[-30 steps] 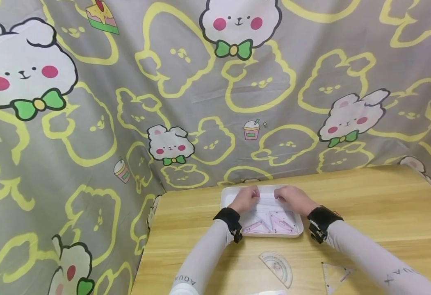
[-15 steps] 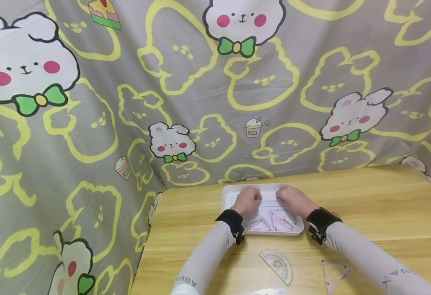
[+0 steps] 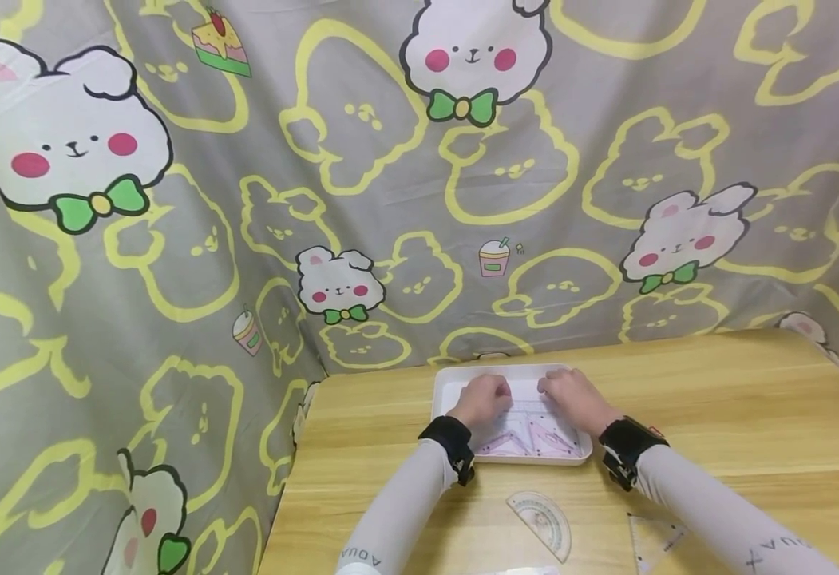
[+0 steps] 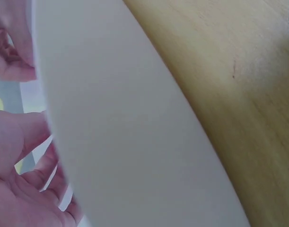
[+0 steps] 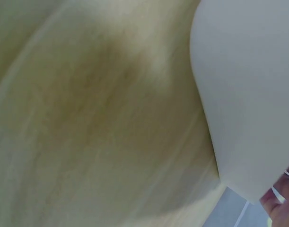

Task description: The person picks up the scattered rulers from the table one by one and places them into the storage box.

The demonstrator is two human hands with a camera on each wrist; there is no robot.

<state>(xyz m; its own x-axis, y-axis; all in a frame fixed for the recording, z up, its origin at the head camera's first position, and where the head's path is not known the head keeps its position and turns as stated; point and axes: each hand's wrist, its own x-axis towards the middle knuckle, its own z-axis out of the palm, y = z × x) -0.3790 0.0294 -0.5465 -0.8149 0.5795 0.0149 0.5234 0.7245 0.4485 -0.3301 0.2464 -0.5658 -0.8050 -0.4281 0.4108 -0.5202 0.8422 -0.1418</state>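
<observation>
In the head view both hands are inside a white tray [image 3: 442, 391]. A clear ruler [image 3: 525, 406] spans the gap between them, low over the tray's middle. My left hand [image 3: 485, 402] pinches toward its left end with curled fingers, and my right hand [image 3: 575, 399] does likewise at the right. Below the ruler, two clear set squares with pinkish edges lie side by side, the left one [image 3: 503, 442] and the right one [image 3: 550, 435]. Tray walls fill much of both wrist views and hide the fingertips.
On the wooden table [image 3: 735, 399], a clear protractor [image 3: 543, 523] lies in front of the tray. A clear set square [image 3: 651, 539] is to its right, partly by the right sleeve. A clear strip [image 3: 527, 571] shows at the bottom edge. Patterned fabric [image 3: 419, 200] hangs behind.
Both hands and the ruler have come slightly lower and nearer within the tray, and the ruler sits closer to the set squares. The head view has also shifted a little.
</observation>
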